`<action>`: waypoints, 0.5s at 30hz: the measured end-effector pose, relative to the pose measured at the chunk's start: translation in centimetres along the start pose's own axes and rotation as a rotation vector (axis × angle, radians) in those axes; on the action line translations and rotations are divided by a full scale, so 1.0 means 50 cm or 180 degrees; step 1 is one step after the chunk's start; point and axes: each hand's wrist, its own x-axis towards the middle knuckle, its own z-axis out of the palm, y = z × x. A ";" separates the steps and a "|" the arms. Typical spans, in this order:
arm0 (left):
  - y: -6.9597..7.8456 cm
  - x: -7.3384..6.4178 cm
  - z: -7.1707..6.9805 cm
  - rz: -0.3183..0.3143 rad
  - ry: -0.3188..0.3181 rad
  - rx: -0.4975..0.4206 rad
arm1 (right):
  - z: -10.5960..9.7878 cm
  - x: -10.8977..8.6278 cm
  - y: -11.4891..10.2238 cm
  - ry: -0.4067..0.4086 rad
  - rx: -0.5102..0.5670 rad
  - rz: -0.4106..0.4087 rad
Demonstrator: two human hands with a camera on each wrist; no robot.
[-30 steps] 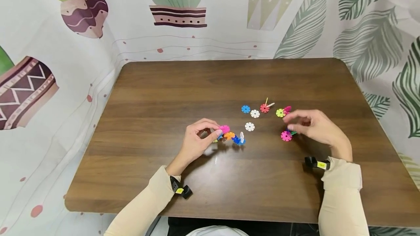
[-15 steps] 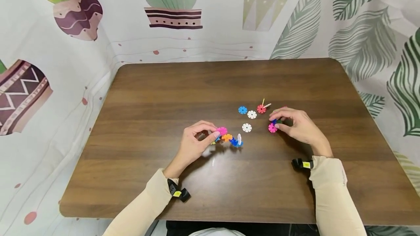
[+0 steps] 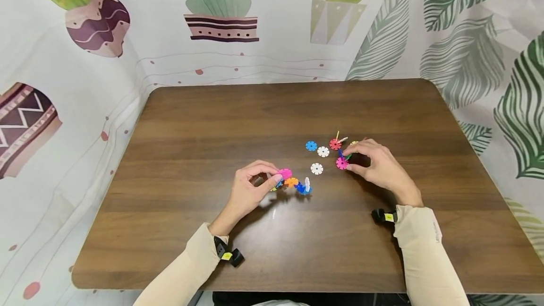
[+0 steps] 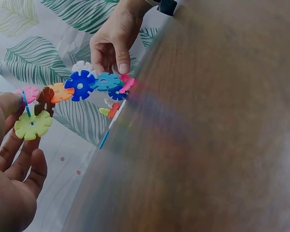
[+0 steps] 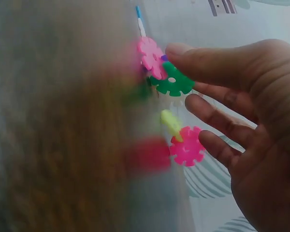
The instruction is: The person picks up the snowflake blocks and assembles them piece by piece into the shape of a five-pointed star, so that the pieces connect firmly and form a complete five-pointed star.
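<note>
In the head view my left hand [image 3: 250, 187] pinches a pink notched plastic disc [image 3: 285, 174] at the end of a chain of interlocking discs. Along that chain come a yellow-green disc [image 4: 33, 125], a brown one [image 4: 44, 100], an orange one [image 4: 61, 92], a dark blue one [image 4: 80, 86], then a light blue and a white one [image 3: 307, 183] at its far end. My right hand [image 3: 378, 166] holds a small cluster between thumb and fingers: a pink disc [image 3: 342, 163], a green disc [image 5: 174, 82] and a blue one, mostly hidden by the fingers.
Beyond the hands on the wooden table [image 3: 204, 122] lie a blue disc [image 3: 311, 146], two white discs [image 3: 316, 168] and a red disc [image 3: 335, 144] with yellow and white pieces upright in it. A joined pink [image 5: 187, 147] and yellow-green piece sits behind my right hand.
My right hand has moved left, taken hold of the pink, green and blue cluster, and shifted it left toward the white discs. The left hand keeps its grip, almost still; the view has shifted slightly.
</note>
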 end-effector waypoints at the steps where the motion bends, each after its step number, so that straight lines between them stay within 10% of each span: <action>1: 0.001 -0.001 -0.001 -0.0008 -0.0003 0.0013 | 0.002 0.000 -0.001 -0.0024 0.0005 0.0027; 15: 0.001 -0.002 -0.001 -0.0014 0.0008 0.0123 | 0.040 0.014 -0.009 -0.0178 0.0177 -0.0079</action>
